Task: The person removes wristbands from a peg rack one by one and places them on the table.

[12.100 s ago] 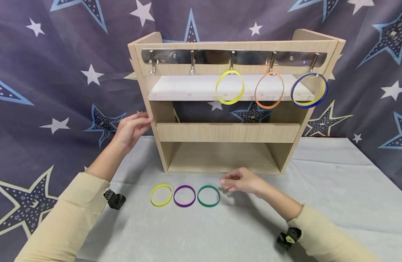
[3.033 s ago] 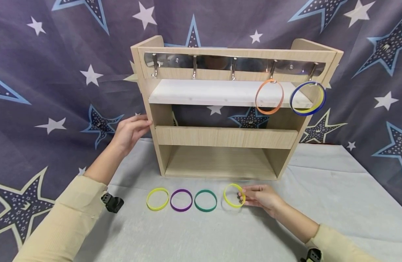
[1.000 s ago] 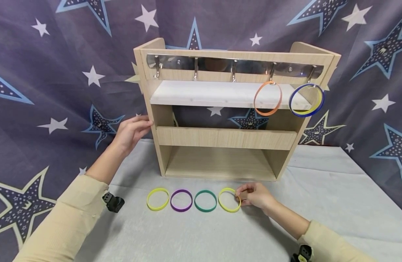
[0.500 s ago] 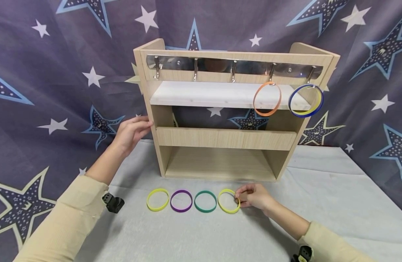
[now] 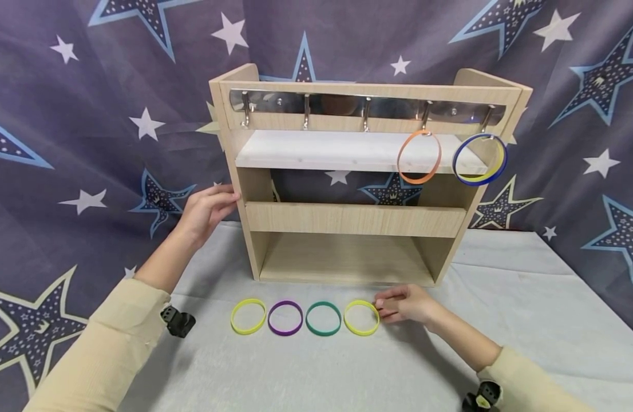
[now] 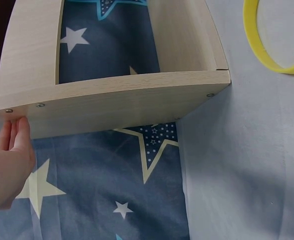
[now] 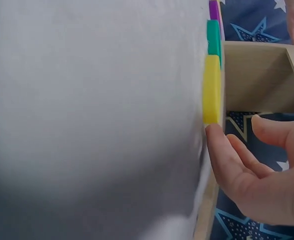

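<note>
My left hand (image 5: pixel 207 212) rests straight fingertips against the left side panel of a small wooden shelf (image 5: pixel 355 219). On the table, a yellow wristband (image 5: pixel 362 334), a green wristband (image 5: pixel 323 334), a purple wristband (image 5: pixel 285 334) and another yellow wristband (image 5: pixel 248 333) lie flat in a row from right to left. My right hand (image 5: pixel 406 306) is at the right edge of the rightmost yellow one. The right wrist view shows a fingertip right at that yellow band (image 7: pixel 212 90), with the thumb spread away from it. Nothing is gripped by either hand.
A metal hook strip (image 5: pixel 342 105) runs along the shelf's top front. An orange wristband (image 5: pixel 418 182) hangs from its fourth hook. On the rightmost hook hang a blue wristband (image 5: pixel 476 183) and a yellow one inside it. Star-patterned cloth (image 5: pixel 115 154) stands behind.
The yellow wristband, on the middle hook at first and later in my right hand, lies at the row's right end. My right fingers have let go of it. The left hand stays put.
</note>
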